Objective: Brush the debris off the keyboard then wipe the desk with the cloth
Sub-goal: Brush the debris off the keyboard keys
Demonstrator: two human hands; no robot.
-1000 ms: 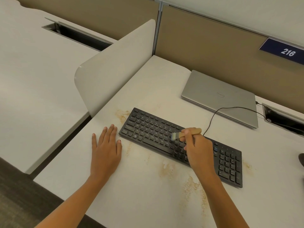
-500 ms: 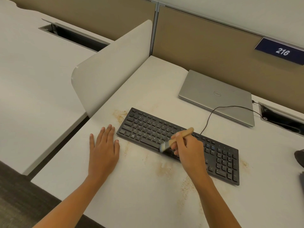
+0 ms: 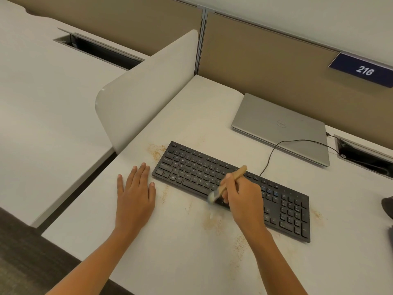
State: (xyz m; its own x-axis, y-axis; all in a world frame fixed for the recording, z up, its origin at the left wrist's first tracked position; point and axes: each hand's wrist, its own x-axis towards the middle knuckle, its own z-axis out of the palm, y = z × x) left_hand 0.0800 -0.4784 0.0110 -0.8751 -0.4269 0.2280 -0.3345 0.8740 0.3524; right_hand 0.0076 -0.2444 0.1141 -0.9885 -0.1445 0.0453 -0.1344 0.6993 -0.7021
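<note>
A black keyboard (image 3: 191,169) lies slanted across the white desk (image 3: 170,252). My right hand (image 3: 244,201) grips a small wooden-handled brush (image 3: 231,182). Its pale bristles (image 3: 212,196) touch the keyboard's front edge near the middle. My left hand (image 3: 136,194) rests flat on the desk, fingers spread, just left of the keyboard's near corner. Tan debris (image 3: 214,222) lies scattered on the desk in front of the keyboard. More debris lies by the far left corner (image 3: 156,150) and at the right end (image 3: 318,216). No cloth is in view.
A closed silver laptop (image 3: 280,128) lies behind the keyboard, and the keyboard's black cable (image 3: 274,150) runs toward a cable slot (image 3: 361,154) at the right. A white divider panel (image 3: 144,90) stands at the left. A dark object (image 3: 388,205) shows at the right edge.
My right hand has swept the brush from the keyboard's middle rows toward me and leftward to its front edge. The left hand has stayed flat on the desk.
</note>
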